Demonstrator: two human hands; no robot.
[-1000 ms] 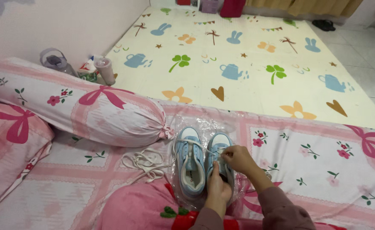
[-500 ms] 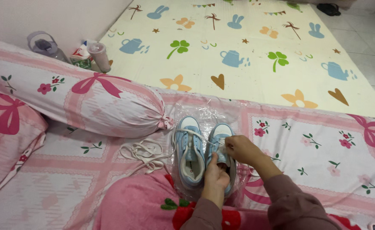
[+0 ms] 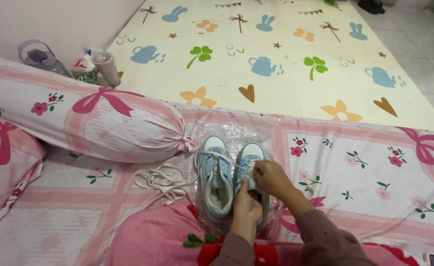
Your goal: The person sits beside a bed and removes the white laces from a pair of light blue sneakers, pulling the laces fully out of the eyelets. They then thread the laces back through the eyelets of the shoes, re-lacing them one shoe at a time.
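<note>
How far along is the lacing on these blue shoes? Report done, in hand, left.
Done: both shoes lie on clear plastic; one shoe looks partly laced. In hand: the left hand steadies the other shoe while the right hand pinches a lace strand. Left: loose lace coils on the bedsheet, untied.

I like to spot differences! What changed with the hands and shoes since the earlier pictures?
Hardly anything. Both hands stay on the right shoe: the left hand at its heel, the right hand at its laces. The left shoe, loose white lace and bolster pillow lie as before; only the view shifted.
</note>
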